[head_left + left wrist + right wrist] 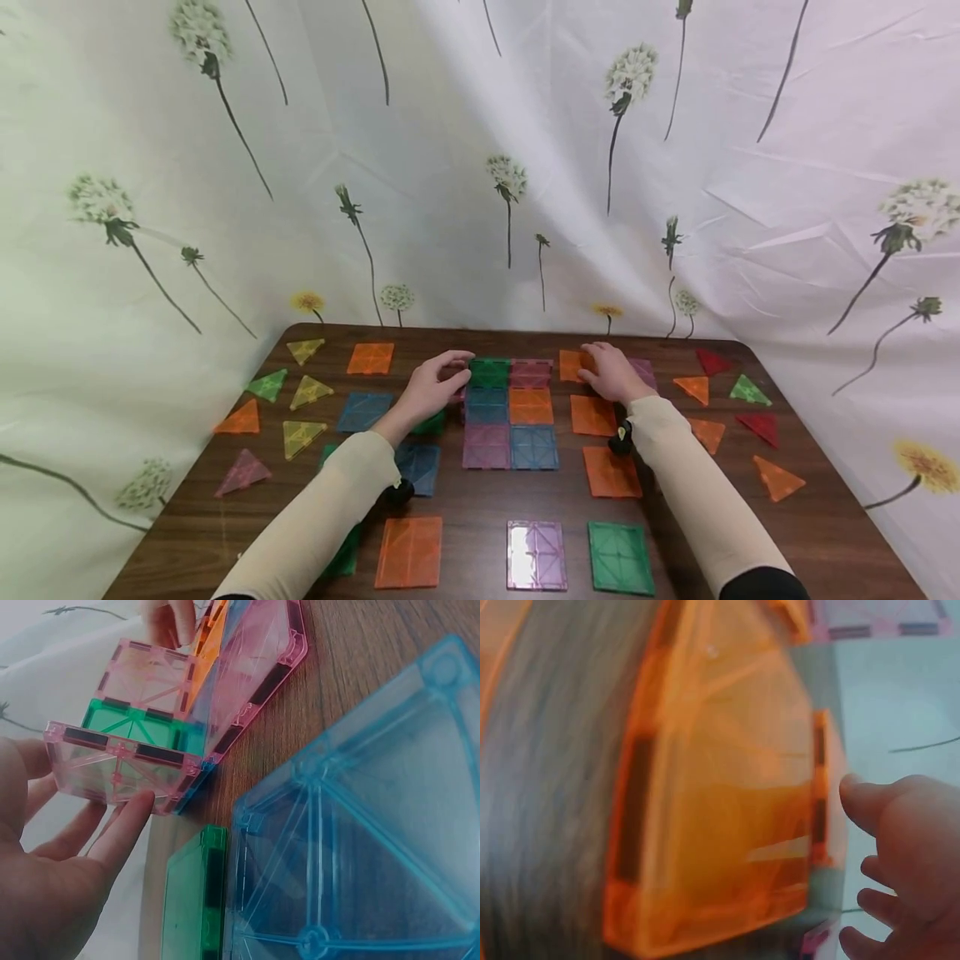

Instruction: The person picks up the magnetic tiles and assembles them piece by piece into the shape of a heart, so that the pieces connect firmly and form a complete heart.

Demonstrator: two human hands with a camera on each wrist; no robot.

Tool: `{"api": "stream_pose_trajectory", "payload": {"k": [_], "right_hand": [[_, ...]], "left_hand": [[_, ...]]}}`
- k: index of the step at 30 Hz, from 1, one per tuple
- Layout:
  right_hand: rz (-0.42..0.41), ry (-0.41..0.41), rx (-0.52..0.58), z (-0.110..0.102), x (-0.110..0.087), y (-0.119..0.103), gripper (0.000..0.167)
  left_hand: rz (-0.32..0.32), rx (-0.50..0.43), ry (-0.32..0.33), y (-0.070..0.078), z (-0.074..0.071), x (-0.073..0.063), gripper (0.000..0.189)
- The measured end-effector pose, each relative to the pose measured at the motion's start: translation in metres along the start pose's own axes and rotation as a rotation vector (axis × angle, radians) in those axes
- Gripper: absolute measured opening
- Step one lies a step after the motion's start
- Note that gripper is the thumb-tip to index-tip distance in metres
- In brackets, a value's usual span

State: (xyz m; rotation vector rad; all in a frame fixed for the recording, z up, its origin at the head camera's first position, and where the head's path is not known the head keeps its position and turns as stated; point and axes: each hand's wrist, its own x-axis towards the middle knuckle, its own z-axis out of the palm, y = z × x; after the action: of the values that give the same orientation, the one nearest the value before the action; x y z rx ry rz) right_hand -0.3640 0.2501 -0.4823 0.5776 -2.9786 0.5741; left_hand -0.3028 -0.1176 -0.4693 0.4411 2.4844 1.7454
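Note:
My left hand (429, 387) pinches a pink square magnetic tile (120, 769) at the back left of a tile block, with fingertips at its edges. A green tile (491, 372) and another pink tile (531, 372) rise along the block's back. In front of them lie a blue tile (486, 406), an orange tile (530, 406), a purple tile (486, 447) and a second blue tile (534, 447). My right hand (611, 373) hovers with loose, spread fingers over an orange square tile (569, 365) right of the block, its thumb tip close to that tile in the right wrist view.
Orange squares (611, 472) form a column on the right; a purple square (536, 556) and a green square (621, 558) lie in front. Yellow triangles (303, 437) and other triangles line the left side, red triangles (759, 428) and more the right. A flowered cloth (450, 208) hangs behind the table.

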Motion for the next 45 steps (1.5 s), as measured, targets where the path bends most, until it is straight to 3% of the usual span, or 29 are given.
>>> {"api": "stream_pose_trajectory", "payload": {"k": [9, 16, 19, 23, 27, 32, 45], "right_hand": [[0.042, -0.044, -0.019, 0.003, -0.003, 0.005, 0.056], [0.115, 0.056, -0.042, 0.004, -0.004, 0.003, 0.060], [0.115, 0.129, -0.007, 0.002, -0.006, 0.001, 0.052], [0.070, 0.206, 0.004, -0.003, -0.008, -0.002, 0.028], [0.010, 0.246, 0.012, -0.009, -0.010, -0.004, 0.013], [-0.029, 0.248, 0.059, -0.019, -0.016, -0.012, 0.009], [-0.022, 0.238, 0.059, -0.045, -0.043, -0.044, 0.009]], "left_hand": [[-0.009, -0.029, -0.005, -0.005, 0.002, -0.001, 0.041], [-0.041, -0.046, -0.041, 0.032, -0.001, -0.017, 0.041], [-0.043, -0.037, -0.034, 0.034, -0.001, -0.018, 0.040], [-0.050, -0.031, -0.033, 0.028, 0.000, -0.013, 0.040], [-0.052, -0.031, -0.039, 0.010, 0.001, -0.003, 0.041], [-0.043, -0.036, -0.033, -0.004, 0.002, 0.005, 0.043], [-0.020, -0.024, -0.010, -0.007, 0.000, 0.005, 0.038]]}}
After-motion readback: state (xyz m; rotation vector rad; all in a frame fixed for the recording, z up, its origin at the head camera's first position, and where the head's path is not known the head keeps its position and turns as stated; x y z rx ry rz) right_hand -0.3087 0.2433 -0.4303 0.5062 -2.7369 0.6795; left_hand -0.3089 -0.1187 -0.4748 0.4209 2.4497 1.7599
